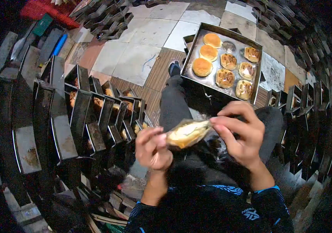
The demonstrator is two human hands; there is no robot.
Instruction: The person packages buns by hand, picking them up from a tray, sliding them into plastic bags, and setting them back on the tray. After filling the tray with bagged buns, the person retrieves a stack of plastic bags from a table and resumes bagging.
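Between my two hands, above my lap, is a bun in a clear plastic wrapper [187, 134], slightly blurred. My left hand [153, 149] has its fingers closed at the left end of the wrapped bun. The fingers of my right hand [240, 134] pinch the right end of the plastic. Beyond my hands a metal tray [193, 79] holds three unwrapped round buns [202, 67] on its left side and several wrapped buns [225, 78] with printed labels toward the right.
Stacked dark metal trays [65, 141] line the left side, some with baked goods inside. More trays [309, 101] stand at the right. A red crate [49, 13] is at the top left. My foot [174, 69] rests on the tiled floor [136, 64].
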